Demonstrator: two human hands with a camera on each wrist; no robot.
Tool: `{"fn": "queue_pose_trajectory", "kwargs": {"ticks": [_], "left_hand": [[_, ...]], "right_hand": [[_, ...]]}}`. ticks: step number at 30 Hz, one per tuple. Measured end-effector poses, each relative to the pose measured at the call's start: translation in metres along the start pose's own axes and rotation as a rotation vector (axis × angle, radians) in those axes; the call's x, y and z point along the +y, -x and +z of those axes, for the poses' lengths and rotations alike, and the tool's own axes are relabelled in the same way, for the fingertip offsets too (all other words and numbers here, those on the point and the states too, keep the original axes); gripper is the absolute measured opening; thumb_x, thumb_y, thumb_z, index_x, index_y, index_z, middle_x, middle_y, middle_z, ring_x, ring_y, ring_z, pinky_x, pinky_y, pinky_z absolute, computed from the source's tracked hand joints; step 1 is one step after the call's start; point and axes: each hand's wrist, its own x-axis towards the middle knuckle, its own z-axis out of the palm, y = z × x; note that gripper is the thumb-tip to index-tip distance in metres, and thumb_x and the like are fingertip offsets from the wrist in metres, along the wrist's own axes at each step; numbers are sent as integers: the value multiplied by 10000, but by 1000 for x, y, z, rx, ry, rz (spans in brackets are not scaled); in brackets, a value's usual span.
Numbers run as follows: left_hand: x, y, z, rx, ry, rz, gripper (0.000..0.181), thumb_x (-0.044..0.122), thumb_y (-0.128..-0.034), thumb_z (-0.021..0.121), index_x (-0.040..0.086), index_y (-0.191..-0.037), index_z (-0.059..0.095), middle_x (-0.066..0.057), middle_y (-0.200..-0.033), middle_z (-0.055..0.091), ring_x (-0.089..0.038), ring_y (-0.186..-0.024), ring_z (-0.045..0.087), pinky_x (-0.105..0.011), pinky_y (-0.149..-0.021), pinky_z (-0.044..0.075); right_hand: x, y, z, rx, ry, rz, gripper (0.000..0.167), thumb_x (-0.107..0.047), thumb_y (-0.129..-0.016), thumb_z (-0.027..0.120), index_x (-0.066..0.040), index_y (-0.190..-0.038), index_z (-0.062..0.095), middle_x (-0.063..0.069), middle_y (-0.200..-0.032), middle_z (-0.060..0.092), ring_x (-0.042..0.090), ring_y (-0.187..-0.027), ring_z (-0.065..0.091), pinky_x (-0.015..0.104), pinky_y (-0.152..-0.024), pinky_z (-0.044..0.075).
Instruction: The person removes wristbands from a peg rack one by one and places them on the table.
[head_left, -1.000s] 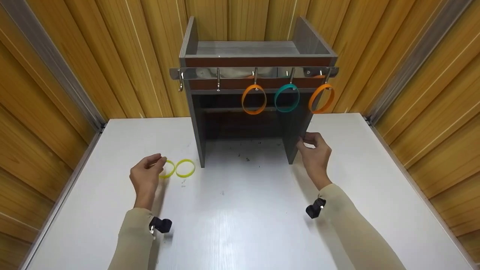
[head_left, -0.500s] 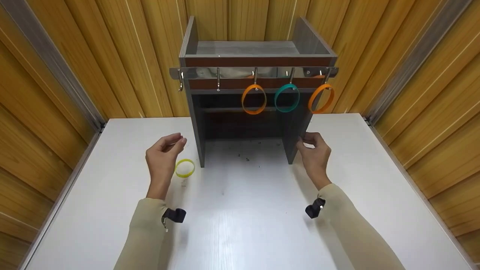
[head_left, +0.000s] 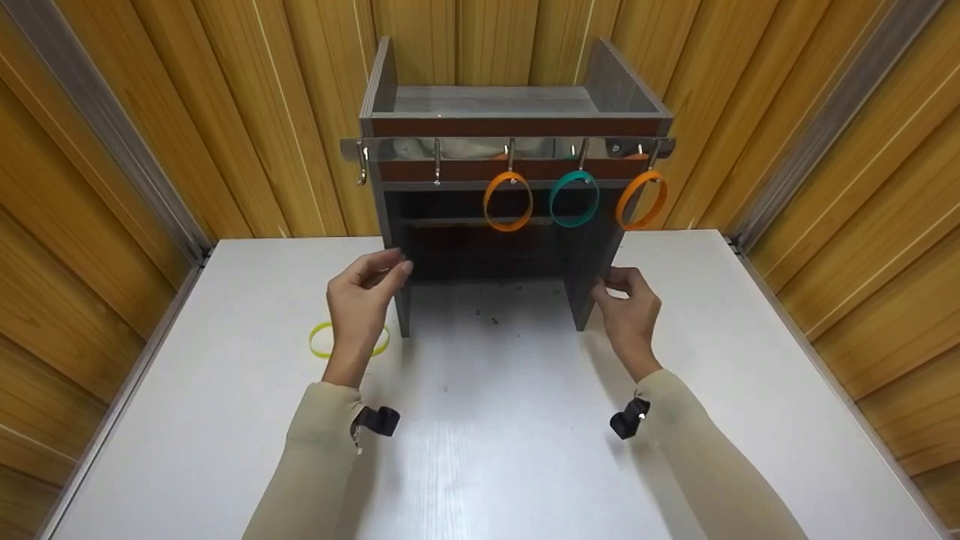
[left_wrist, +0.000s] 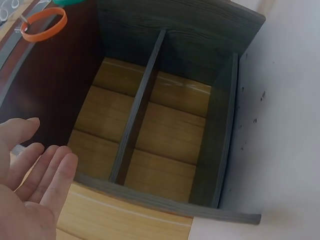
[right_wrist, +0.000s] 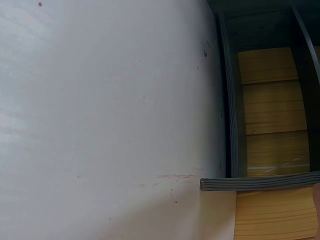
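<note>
Grey with a fine wood grain is shown by the shelf unit, while its front boards are coloured plain reddish brown. Across the unit's front, shiny silver is seen on the hook rail, from which 2 orange rings are hung with 1 teal ring between them. Left of the unit, bright yellow rings are seen. The table beneath the unit is coloured white and flecked with dark specks; the wall panels behind it are patterned in golden-brown grain with dark seams. In front of the unit, 2 beige sleeves and 2 black wrist cameras are shown.
</note>
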Motion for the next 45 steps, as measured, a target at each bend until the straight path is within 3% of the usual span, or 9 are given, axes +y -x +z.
{"fn": "queue_pose_trajectory", "kwargs": {"ticks": [10,17,29,37,45], "left_hand": [[10,-4,23,-63,104,14,230,29,-918,830,-46,-1130,782,-145,-1078,787,-177,-944,766,-267,-840,636],[16,-8,37,-109,140,63,243,19,-917,825,-69,-1137,771,-138,-1078,788,-202,-948,774,-307,-835,648],[34,-15,65,-161,186,74,243,56,-937,825,-55,-1145,767,-113,-1078,784,-231,-960,767,-334,-852,648],[43,-20,76,-182,174,106,233,74,-942,822,-25,-1148,776,-103,-1063,791,-218,-925,766,-342,-826,654],[48,-23,83,-209,240,80,225,44,-948,811,-28,-1157,772,-112,-1055,792,-223,-919,769,-349,-822,656]], "right_hand": [[0,1,0,-6,-9,8,184,-23,-921,787,-6,-1089,717,90,-1018,750,149,-935,689,154,-758,534],[0,0,0,-3,-5,2,188,-20,-915,788,-2,-1089,718,95,-1009,755,150,-923,686,162,-761,523],[-1,0,0,4,-15,-1,185,-13,-907,787,3,-1079,720,97,-1007,756,120,-907,689,154,-741,536],[0,-1,0,4,-7,-9,197,-17,-904,796,0,-1084,717,93,-1023,756,132,-927,687,228,-803,561],[2,-1,0,2,-28,-18,164,-8,-919,775,0,-1074,724,87,-1002,756,99,-895,699,151,-697,527]]}}
